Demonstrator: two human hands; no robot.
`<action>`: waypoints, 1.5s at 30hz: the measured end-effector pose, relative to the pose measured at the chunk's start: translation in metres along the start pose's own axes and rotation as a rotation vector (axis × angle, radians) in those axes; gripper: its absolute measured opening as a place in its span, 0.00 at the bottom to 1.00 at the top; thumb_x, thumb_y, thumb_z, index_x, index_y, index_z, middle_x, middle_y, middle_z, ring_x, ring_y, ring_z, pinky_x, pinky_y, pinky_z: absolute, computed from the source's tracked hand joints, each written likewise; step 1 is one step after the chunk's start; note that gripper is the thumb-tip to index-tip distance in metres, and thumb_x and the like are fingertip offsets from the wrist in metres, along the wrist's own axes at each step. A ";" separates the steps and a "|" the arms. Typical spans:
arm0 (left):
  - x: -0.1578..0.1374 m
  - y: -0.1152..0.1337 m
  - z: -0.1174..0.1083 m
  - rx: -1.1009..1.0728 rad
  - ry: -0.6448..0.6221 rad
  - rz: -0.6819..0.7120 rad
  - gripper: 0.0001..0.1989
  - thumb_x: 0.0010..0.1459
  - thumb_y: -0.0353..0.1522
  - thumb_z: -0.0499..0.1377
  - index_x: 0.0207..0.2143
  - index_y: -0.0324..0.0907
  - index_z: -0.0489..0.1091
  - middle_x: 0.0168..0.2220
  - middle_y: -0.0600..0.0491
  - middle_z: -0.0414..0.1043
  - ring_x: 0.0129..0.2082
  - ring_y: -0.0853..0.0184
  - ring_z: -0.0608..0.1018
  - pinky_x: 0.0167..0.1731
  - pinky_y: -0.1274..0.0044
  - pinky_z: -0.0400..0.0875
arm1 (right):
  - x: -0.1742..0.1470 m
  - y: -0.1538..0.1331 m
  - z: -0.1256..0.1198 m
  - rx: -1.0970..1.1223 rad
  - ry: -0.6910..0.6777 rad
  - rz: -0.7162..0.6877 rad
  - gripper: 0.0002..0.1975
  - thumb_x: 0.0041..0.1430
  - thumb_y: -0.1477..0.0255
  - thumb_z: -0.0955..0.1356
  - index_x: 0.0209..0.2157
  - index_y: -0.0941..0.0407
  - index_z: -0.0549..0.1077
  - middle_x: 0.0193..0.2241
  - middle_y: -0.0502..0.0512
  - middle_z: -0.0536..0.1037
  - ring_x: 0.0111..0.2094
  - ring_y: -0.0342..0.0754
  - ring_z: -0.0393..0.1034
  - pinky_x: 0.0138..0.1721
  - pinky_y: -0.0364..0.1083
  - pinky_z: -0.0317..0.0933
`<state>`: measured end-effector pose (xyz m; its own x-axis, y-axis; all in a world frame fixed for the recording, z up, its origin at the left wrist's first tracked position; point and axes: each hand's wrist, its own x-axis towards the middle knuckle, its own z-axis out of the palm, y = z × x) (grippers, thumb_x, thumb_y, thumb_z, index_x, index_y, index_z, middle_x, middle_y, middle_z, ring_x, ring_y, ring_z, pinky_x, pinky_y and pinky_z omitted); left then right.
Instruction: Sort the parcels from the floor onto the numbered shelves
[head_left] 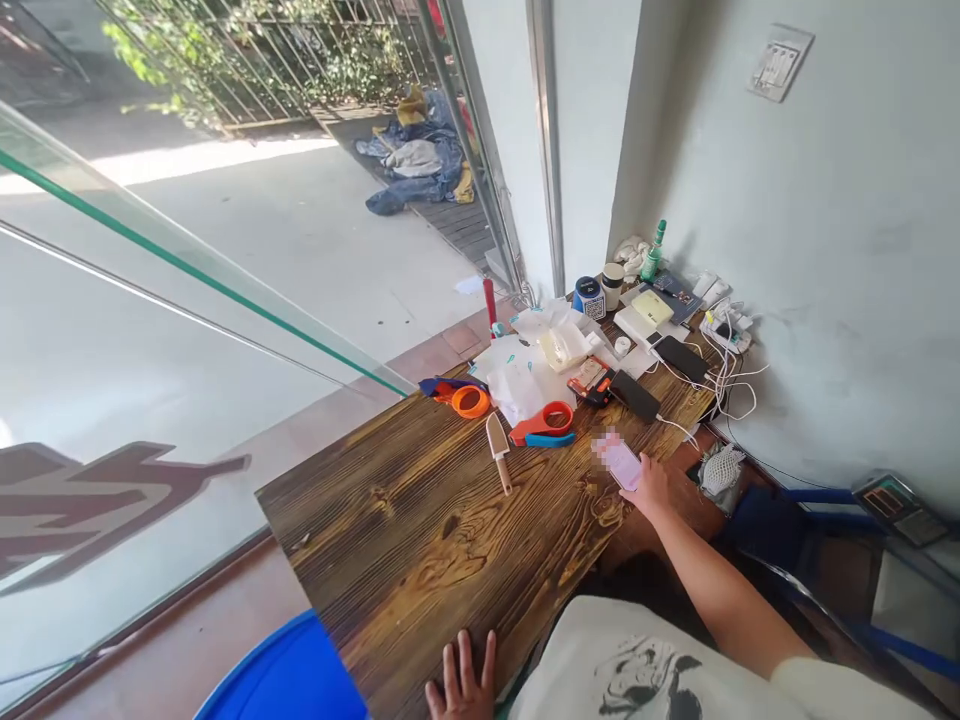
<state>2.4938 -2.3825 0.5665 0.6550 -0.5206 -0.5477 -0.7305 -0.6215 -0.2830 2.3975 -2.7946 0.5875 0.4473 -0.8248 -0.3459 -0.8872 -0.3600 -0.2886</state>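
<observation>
At the near edge of the wooden table (420, 540), my left hand (466, 680) lies flat with its fingers spread, holding nothing. My right hand (649, 486) grips the near end of a phone (624, 464) with a pinkish lit screen, low over the table's right side. Part of that phone's far end is blurred out. Left of the phone are red and blue handles (546, 424), which look like scissors. Beside them lies a small wooden-handled tool (499, 452) with a pale, pointed blade or cover. An orange ring-shaped handle (471, 401) sits farther left.
White papers (517, 385), two dark phones (634, 396) with white cables, jars (590, 298) and a green bottle (654, 252) crowd the far end. A glass panel (187, 280) borders the left, a wall (810, 250) the right. A blue container (285, 680) stands below the near-left edge.
</observation>
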 end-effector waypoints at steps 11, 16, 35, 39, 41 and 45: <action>0.025 0.044 -0.188 -1.547 -0.073 -0.594 0.37 0.47 0.32 0.63 0.57 0.17 0.68 0.64 0.15 0.60 0.70 0.30 0.56 0.68 0.47 0.47 | 0.024 -0.021 -0.042 0.259 -0.416 -0.459 0.32 0.39 0.71 0.77 0.45 0.51 0.61 0.43 0.56 0.81 0.41 0.53 0.78 0.37 0.45 0.67; 0.069 0.108 -0.273 -2.196 0.310 -0.578 0.30 0.54 0.50 0.61 0.53 0.40 0.72 0.50 0.40 0.80 0.51 0.51 0.81 0.51 0.64 0.76 | 0.035 -0.069 -0.085 0.345 -0.553 -0.883 0.38 0.35 0.70 0.77 0.50 0.53 0.62 0.45 0.58 0.81 0.44 0.56 0.77 0.42 0.49 0.69; 0.006 0.131 -0.306 -2.468 1.216 -1.032 0.28 0.44 0.56 0.62 0.29 0.39 0.71 0.22 0.50 0.75 0.22 0.61 0.78 0.24 0.73 0.69 | -0.017 -0.108 -0.125 0.329 -0.824 -1.312 0.37 0.38 0.71 0.74 0.53 0.52 0.61 0.41 0.56 0.81 0.39 0.56 0.78 0.39 0.48 0.69; -0.029 0.105 -0.291 -2.364 1.402 -1.135 0.26 0.41 0.55 0.64 0.28 0.40 0.71 0.22 0.52 0.75 0.22 0.66 0.75 0.24 0.76 0.68 | -0.054 -0.134 -0.114 0.316 -0.864 -1.411 0.37 0.38 0.70 0.74 0.53 0.52 0.60 0.41 0.56 0.81 0.41 0.57 0.78 0.39 0.49 0.68; -0.048 0.089 -0.282 -2.322 1.448 -1.148 0.26 0.40 0.55 0.65 0.26 0.41 0.70 0.22 0.52 0.74 0.22 0.67 0.74 0.23 0.76 0.67 | -0.077 -0.148 -0.107 0.299 -0.865 -1.442 0.39 0.38 0.69 0.74 0.54 0.52 0.59 0.41 0.57 0.81 0.41 0.58 0.78 0.39 0.49 0.68; -0.089 0.052 -0.265 -2.246 1.514 -1.117 0.26 0.38 0.54 0.70 0.25 0.42 0.69 0.24 0.52 0.75 0.23 0.67 0.74 0.24 0.77 0.67 | -0.126 -0.175 -0.084 0.325 -0.898 -1.518 0.37 0.37 0.68 0.73 0.52 0.53 0.59 0.40 0.58 0.81 0.41 0.58 0.78 0.37 0.48 0.67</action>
<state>2.4487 -2.5243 0.8093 0.6610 0.7153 -0.2267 -0.0257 0.3234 0.9459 2.4863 -2.6643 0.7568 0.7839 0.6175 0.0643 0.3230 -0.3171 -0.8917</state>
